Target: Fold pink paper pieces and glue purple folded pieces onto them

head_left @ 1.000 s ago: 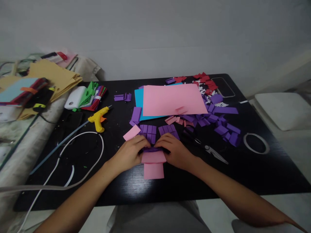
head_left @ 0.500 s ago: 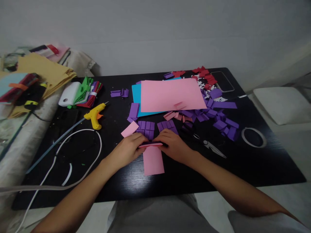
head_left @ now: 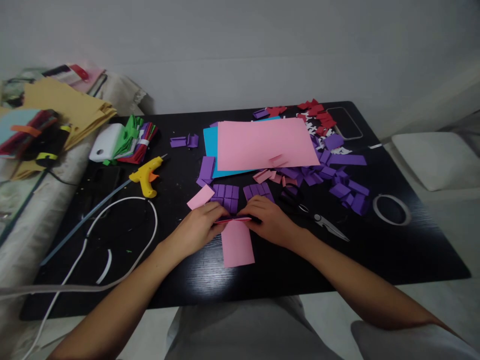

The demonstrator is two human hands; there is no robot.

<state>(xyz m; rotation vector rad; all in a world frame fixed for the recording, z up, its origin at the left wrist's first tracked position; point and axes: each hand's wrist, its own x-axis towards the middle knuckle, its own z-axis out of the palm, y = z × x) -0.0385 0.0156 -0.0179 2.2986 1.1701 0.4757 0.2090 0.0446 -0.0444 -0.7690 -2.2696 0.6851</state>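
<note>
A pink paper strip (head_left: 237, 242) lies on the black table (head_left: 285, 270) in front of me, its far end folded into a thin raised edge. My left hand (head_left: 200, 226) pinches the left part of that fold and my right hand (head_left: 270, 221) pinches the right part. Just beyond my fingers sit two groups of small folded purple pieces (head_left: 240, 194). A loose pink rectangle (head_left: 201, 197) lies beside my left hand.
A large pink sheet (head_left: 264, 143) lies over a blue sheet at the table's middle. Purple and red scraps (head_left: 337, 180), scissors (head_left: 318, 220) and a tape ring (head_left: 392, 210) lie to the right. A yellow glue gun (head_left: 146, 177) with white cable and paper stacks lie to the left.
The pink flap that lay folded toward me has been raised and pressed into a thin edge between both hands. The lower strip now shows full length.
</note>
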